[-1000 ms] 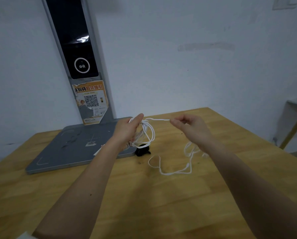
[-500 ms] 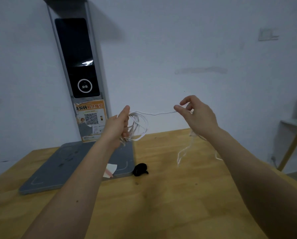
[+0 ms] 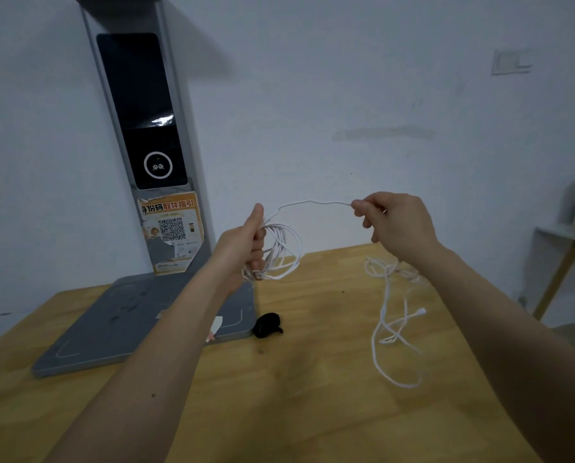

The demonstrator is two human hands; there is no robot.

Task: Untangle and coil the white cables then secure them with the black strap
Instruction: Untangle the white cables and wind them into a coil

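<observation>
Cable gathered in several white loops hangs from your left hand, fingers curled round the bundle and held up in the air above the desk's far edge, while your right hand pinches the running strand, drawn nearly level between the two hands. Below that hand the uncoiled tail drops in a loose snarl, its lowest loop lying near the desk's right edge. The black strap sits on the wood, touching the near right corner of the grey stand base. The likely trouble is the knotted stretch just under your right wrist: pull the next turn through without shaking it free and it may cinch tight or drag the plug end into the coil. The loops may also slip from your left fingers if that grip eases before the strap goes on. Bare wood lies open at the desk's near middle; the upright panel and wall crowd the far side.
</observation>
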